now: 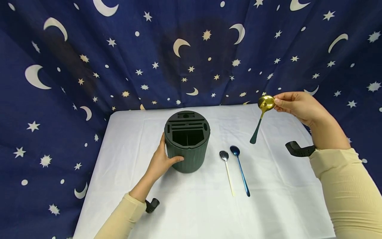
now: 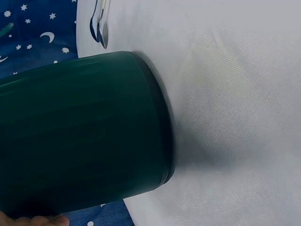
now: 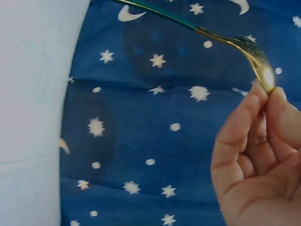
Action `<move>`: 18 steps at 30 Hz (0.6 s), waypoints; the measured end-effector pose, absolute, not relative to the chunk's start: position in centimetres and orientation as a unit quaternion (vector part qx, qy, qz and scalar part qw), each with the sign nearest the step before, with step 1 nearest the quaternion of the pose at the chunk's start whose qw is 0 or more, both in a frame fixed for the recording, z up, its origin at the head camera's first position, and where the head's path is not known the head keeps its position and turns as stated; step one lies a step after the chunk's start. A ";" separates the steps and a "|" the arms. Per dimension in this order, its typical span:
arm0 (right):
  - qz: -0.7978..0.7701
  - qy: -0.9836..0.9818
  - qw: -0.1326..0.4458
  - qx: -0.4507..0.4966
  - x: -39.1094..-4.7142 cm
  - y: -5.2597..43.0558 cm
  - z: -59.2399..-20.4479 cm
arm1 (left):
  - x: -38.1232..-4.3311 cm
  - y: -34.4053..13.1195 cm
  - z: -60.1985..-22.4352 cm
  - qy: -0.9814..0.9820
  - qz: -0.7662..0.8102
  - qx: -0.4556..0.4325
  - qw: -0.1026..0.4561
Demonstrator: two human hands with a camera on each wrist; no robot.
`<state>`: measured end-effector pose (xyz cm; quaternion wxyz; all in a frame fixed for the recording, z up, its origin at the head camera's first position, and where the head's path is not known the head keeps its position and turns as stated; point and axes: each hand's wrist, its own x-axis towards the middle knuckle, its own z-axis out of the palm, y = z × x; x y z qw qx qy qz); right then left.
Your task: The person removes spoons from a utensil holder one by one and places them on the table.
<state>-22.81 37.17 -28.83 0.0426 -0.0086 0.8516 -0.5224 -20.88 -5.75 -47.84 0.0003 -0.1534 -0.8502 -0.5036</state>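
Observation:
Between thumb and forefinger, my right hand (image 1: 301, 105) pinches a spoon (image 1: 266, 103) by the edge of its gold bowl. Its dark green handle hangs down over the right part of the table, and the right wrist view shows the pinch (image 3: 256, 122) at the bowl's rim. My left hand (image 1: 162, 159) grips the side of a dark green ribbed utensil holder (image 1: 191, 157), thumb across its front. The holder stands upright, its black top cut with slots and one large opening. In the left wrist view the holder's green wall (image 2: 89, 127) hides most of that hand.
Two more spoons lie on the white tablecloth (image 1: 185, 205) right of the holder: one silver with a pale handle (image 1: 228, 172), one blue (image 1: 241, 172). A dark blue curtain (image 1: 209, 46) with moons and stars hangs behind the table and at its sides.

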 end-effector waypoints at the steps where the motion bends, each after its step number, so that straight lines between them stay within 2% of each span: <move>1: -0.523 0.851 0.047 -0.008 -22.9 37.4 -29.3 | -20.9 -5.8 -47.9 -0.850 -0.504 -0.154 0.001; 11: -0.513 0.854 0.083 0.012 -23.5 39.0 -32.7 | -21.0 -5.8 -47.5 -0.850 -0.506 -0.147 0.002; 18: -0.521 0.843 0.133 0.009 -23.9 40.1 -35.6 | -20.8 -5.8 -47.6 -0.852 -0.504 -0.142 -0.005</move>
